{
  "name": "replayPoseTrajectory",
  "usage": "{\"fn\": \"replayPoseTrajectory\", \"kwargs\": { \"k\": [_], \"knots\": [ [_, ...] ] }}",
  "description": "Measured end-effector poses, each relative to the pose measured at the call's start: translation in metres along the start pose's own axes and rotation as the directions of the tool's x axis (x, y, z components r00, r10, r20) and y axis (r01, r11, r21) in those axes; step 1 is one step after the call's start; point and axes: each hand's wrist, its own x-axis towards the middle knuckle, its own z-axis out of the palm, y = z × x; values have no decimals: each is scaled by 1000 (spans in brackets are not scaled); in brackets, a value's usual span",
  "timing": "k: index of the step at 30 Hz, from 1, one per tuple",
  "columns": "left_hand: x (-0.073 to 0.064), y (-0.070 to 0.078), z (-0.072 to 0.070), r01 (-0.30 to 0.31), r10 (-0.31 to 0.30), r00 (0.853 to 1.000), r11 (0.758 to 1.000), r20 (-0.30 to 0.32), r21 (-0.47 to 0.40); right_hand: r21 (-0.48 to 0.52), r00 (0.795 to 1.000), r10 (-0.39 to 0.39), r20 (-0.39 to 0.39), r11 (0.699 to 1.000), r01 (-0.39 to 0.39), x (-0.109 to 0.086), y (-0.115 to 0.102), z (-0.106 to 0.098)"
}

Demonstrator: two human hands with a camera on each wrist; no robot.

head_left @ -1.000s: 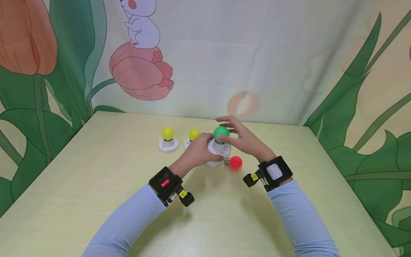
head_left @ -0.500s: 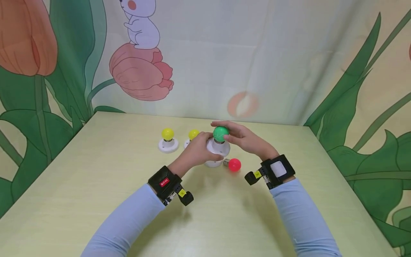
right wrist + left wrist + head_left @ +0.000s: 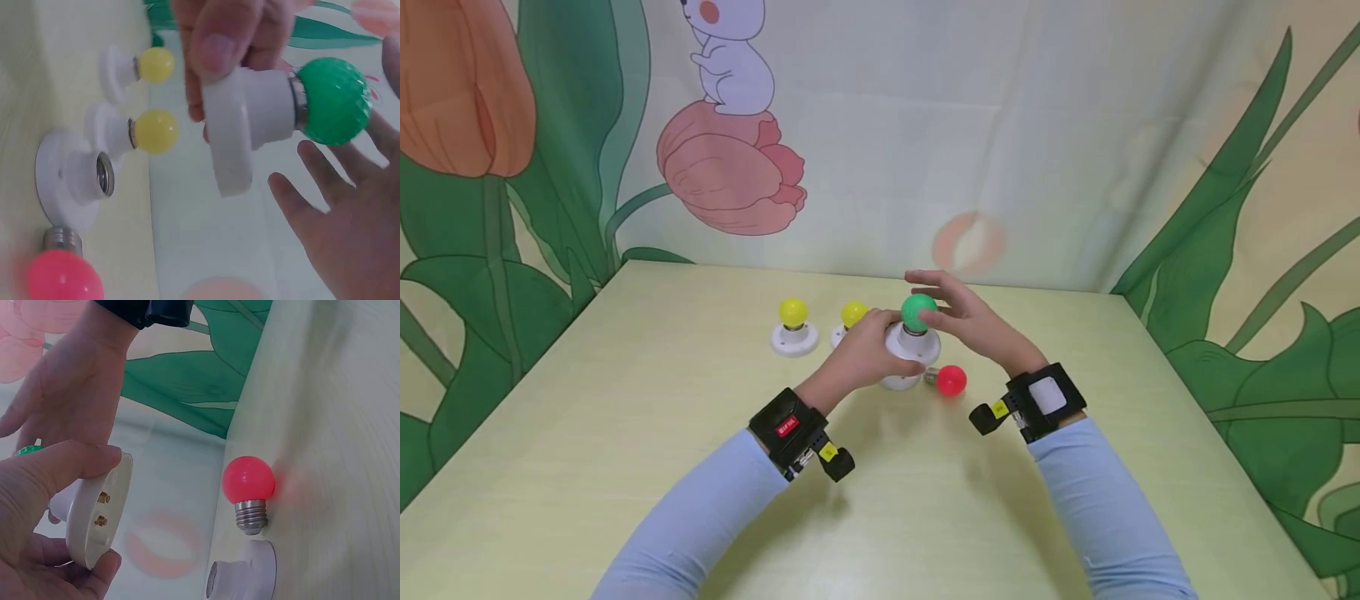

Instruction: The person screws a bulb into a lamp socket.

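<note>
**Green globe bulb [image 3: 914, 308] upright between a gripping left hand [image 3: 863, 352] and a spread right hand [image 3: 968, 321]**

The left hand is clamped on a white lamp socket [image 3: 914, 346], thumb and fingers across its round base, up off the table [image 3: 587, 400]. Brass screws [image 3: 103, 497] show underneath. The bulb sits on top of that socket, at two o'clock from the left hand, taking twelve as the table's far edge. Bulb and socket share one long axis, roughly upright; I'd judge that line is what matters. The right hand is nearer the bulb, which lies at about nine o'clock from it: fingers apart, thumb crossing the globe from where I stand. Whether it presses, I can't tell.

Further out, at four o'clock from the left hand, stands a bulbless socket [image 3: 901, 383]; at its three o'clock a red bulb [image 3: 952, 380] lies sideways, thread towards it. A yellow-bulbed lamp [image 3: 792, 313] stands at ten, a second yellow-bulbed lamp [image 3: 853, 314] past eleven, partly hidden.
</note>
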Motion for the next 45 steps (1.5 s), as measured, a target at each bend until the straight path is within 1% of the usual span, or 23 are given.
{"fn": "replayPoseTrajectory", "kwargs": {
  "k": [3,7,12,14,16,18,20,22,25,27,29,34,36,40,43,45],
  "knots": [
    [1,-2,-1,-19,19,1000,1000,-5,-20,84,997,-32,69,996,27,-2,4,-4],
    [1,-2,-2,-27,27,1000,999,-11,-27,119,991,-70,115,991,56,-3,7,-7],
    [0,-2,-2,-11,11,1000,1000,-3,-18,131,987,-93,133,988,75,-2,7,-4],
    [-1,-2,-2,0,0,1000,1000,-3,-15,127,990,-76,122,990,61,-1,8,-3],
    [-1,-2,-1,4,-4,1000,1000,-3,-9,114,995,-44,90,993,33,0,9,-2],
    [-1,-1,-1,2,-2,1000,1000,-1,-3,90,999,4,41,996,-8,1,13,-2],
    [-1,-1,0,1,-1,1000,1000,1,6,61,999,49,-13,997,-49,4,20,-1],
    [-2,-1,1,3,-3,1000,1000,5,12,32,996,70,-51,997,-68,6,28,-1],
    [-2,-2,2,5,-5,1000,1000,8,12,0,994,78,-71,997,-78,6,23,2],
    [-2,-3,3,5,-5,1000,1000,10,9,-3,996,70,-62,997,-71,5,15,3],
    [-2,-4,2,5,-5,1000,1000,10,5,24,997,62,-35,998,-61,3,7,4],
    [-2,-3,0,-3,3,1000,1000,9,-13,138,998,-18,66,990,9,1,9,0],
    [-2,-2,-1,-7,7,1000,1000,4,-12,150,994,-54,91,988,40,1,10,-1],
    [-2,-1,-3,-3,3,1000,1000,1,-3,133,990,-92,111,988,77,1,10,-1],
    [-2,-2,-3,9,-9,1000,1000,6,5,127,991,-79,109,990,65,1,10,-1],
    [-2,-2,-3,17,-17,1000,1000,4,5,126,994,-59,93,991,47,2,10,0]
  ]
}}
